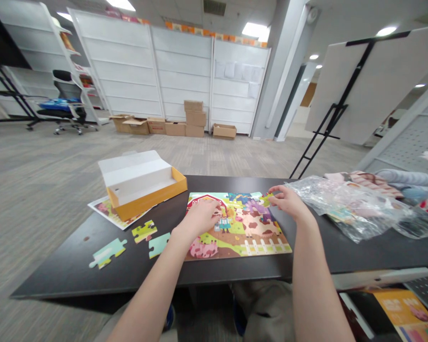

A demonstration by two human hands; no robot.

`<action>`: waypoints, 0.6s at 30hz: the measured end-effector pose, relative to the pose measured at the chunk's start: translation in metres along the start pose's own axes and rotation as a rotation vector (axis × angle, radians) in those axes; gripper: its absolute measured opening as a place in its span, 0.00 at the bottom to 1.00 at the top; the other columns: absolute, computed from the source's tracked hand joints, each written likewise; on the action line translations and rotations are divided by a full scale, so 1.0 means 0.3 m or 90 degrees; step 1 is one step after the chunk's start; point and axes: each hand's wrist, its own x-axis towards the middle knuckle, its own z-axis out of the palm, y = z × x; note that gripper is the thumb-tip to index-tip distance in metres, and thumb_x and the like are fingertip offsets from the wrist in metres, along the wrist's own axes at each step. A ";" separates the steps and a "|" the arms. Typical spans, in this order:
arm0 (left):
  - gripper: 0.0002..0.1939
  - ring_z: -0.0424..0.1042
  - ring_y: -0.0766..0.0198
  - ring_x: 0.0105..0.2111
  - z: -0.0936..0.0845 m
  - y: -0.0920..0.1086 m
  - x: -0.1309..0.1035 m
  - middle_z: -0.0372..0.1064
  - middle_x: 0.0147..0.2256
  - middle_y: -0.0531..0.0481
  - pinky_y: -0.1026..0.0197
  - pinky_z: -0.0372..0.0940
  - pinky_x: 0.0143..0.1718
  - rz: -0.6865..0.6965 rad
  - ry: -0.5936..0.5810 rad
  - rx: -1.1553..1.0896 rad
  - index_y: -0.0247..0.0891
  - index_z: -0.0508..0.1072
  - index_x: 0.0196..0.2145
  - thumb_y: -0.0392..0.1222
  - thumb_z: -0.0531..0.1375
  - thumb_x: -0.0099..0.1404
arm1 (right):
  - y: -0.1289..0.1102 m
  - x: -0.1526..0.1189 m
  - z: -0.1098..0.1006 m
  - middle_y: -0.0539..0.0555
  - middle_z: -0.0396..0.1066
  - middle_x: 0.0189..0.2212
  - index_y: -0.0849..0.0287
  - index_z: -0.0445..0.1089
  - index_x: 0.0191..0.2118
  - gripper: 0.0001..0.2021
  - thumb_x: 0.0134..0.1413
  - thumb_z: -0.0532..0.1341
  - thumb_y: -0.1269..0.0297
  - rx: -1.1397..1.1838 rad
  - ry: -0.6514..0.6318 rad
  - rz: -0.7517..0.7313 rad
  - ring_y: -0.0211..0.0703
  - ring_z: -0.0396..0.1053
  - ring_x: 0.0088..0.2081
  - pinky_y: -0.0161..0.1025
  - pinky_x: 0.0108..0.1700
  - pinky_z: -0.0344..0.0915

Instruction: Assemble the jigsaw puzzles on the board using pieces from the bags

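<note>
A farm-scene jigsaw puzzle point(251, 223) lies on the black table point(235, 268), showing a red barn, a cow and a white fence. My left hand point(203, 216) rests over the barn part with its fingers bent; whether anything is beneath them is hidden. At the puzzle's upper right, my right hand point(285, 199) pinches a small green and yellow puzzle piece point(266, 199) between thumb and fingers. Left of the puzzle lie three loose pieces: a green one point(144, 231), a pale blue one point(157, 245) partly behind my left forearm, and a blue-green one point(109, 252).
An open yellow box point(148, 192) stands on a picture sheet point(105, 209) at the table's back left. Crumpled clear plastic point(353, 204) covers the right side, beside folded cloths point(374, 183). An orange box point(403, 308) sits lower right.
</note>
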 end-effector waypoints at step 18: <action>0.12 0.72 0.50 0.50 0.025 -0.007 0.010 0.75 0.47 0.40 0.53 0.66 0.52 0.009 -0.011 0.037 0.37 0.74 0.46 0.41 0.57 0.67 | 0.070 0.066 0.050 0.55 0.79 0.31 0.60 0.80 0.36 0.08 0.45 0.71 0.67 -0.272 0.045 0.030 0.42 0.76 0.31 0.32 0.31 0.65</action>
